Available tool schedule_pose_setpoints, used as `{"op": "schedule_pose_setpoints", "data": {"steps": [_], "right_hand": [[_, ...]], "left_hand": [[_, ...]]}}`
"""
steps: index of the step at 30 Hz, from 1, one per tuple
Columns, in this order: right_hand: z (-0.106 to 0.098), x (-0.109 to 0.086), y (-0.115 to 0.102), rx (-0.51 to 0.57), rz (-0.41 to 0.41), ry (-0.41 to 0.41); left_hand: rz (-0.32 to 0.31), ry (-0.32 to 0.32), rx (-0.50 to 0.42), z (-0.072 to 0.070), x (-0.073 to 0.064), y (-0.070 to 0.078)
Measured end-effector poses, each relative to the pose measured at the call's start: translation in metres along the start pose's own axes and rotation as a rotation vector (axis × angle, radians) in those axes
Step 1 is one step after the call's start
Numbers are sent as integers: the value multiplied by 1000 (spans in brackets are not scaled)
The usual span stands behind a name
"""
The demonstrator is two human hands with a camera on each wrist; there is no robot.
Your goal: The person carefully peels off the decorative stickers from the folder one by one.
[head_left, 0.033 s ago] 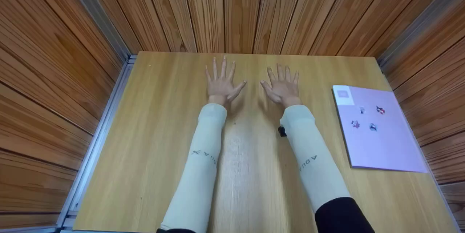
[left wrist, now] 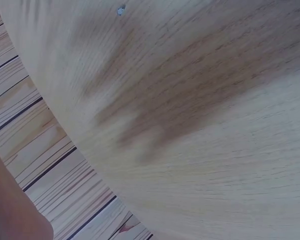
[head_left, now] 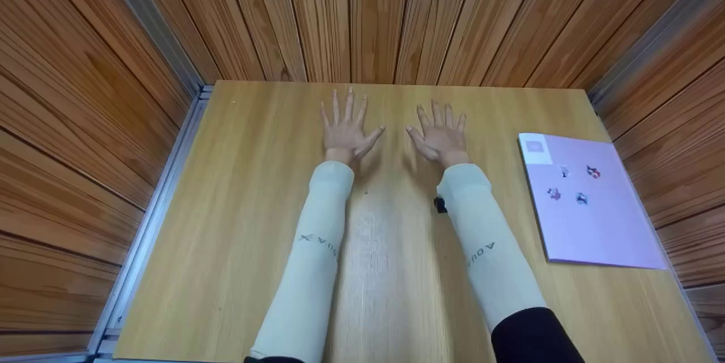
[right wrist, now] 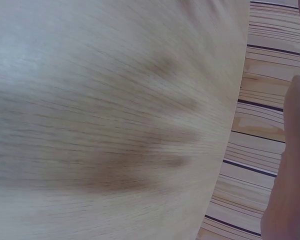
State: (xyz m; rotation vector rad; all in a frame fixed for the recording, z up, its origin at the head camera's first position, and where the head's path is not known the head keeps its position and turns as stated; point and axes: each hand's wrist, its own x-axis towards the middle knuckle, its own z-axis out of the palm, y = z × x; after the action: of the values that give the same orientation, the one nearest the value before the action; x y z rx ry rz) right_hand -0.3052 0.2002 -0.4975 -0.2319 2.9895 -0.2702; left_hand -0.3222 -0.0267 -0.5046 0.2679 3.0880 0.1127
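Both hands are spread palm down over the far middle of the wooden table (head_left: 238, 227), with nothing in them. Fingers apart and thumb pointing inward, my left hand (head_left: 344, 135) is left of centre. My right hand (head_left: 444, 137) mirrors it a short way to the right. Shadows of the hands fall on the tabletop in both wrist views, so they appear held above it. Only part of the left hand (left wrist: 12, 205) shows at the left wrist view's lower left corner. A part of the right hand (right wrist: 290, 165) edges into the right wrist view.
A flat lilac booklet or folder (head_left: 606, 227) with a white label and several small stickers lies at the table's right side. Wood-plank walls (head_left: 374, 17) enclose the back and sides. A metal rail (head_left: 153, 221) runs along the left edge.
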Motion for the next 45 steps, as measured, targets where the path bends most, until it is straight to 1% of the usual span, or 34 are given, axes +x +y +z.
{"op": "schedule_pose_setpoints", "data": {"steps": [5, 10, 15, 18, 22, 25, 30, 33, 38, 41, 45], "right_hand": [[0, -5, 5, 15, 11, -18], [0, -10, 8, 32, 25, -20], [3, -15, 8, 37, 5, -22], [8, -19, 9, 37, -13, -29], [10, -27, 16, 47, -12, -17], [8, -33, 22, 78, -17, 7], [2, -43, 28, 139, -38, 59], [0, -51, 32, 155, -36, 69], [0, -68, 43, 168, -12, 66], [1, -78, 56, 166, 23, 68], [0, -94, 80, 142, 73, 72]], "left_hand": [[18, -12, 11, 2, 1, 5], [35, -13, 32, 4, 1, 7], [46, -8, 33, 12, 0, 9], [62, -18, 16, 20, -3, 12], [102, -17, -35, 27, -5, 19], [127, -3, -74, 32, -6, 24], [166, 12, -106, 35, -11, 33], [194, 19, -113, 39, -15, 41], [247, -18, -152, 50, -23, 60], [306, -40, -180, 55, -27, 76], [380, -58, -179, 55, -34, 102]]}}
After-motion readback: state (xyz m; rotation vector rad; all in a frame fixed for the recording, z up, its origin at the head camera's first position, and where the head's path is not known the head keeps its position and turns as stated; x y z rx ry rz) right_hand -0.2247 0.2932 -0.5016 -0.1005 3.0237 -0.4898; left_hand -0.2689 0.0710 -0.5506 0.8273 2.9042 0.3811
